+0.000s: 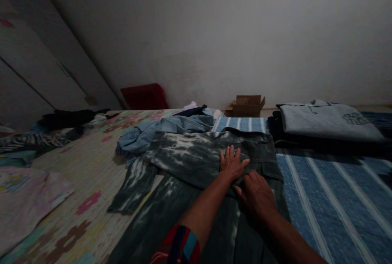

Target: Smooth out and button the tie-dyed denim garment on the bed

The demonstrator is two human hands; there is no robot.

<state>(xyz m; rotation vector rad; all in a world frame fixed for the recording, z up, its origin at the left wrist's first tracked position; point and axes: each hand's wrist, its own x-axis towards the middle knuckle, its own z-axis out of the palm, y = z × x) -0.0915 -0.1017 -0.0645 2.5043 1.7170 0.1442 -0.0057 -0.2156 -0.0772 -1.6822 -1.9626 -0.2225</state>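
Observation:
A dark grey tie-dyed denim garment [190, 158] lies spread on the bed, its upper part folded over. My left hand [232, 162] rests flat on that fold, fingers stretched out and apart. My right hand [256, 194] lies just beside it to the right, palm down on the same garment; its fingertips curl under near the fabric edge and I cannot see whether they pinch the cloth.
A light blue denim piece [171, 130] lies behind the grey garment. A folded grey polo shirt [327, 123] sits on dark clothes at the right, on a blue striped sheet [330, 198]. Cardboard box [246, 106], red object [144, 96] by the wall. Loose clothes [36, 135] at left.

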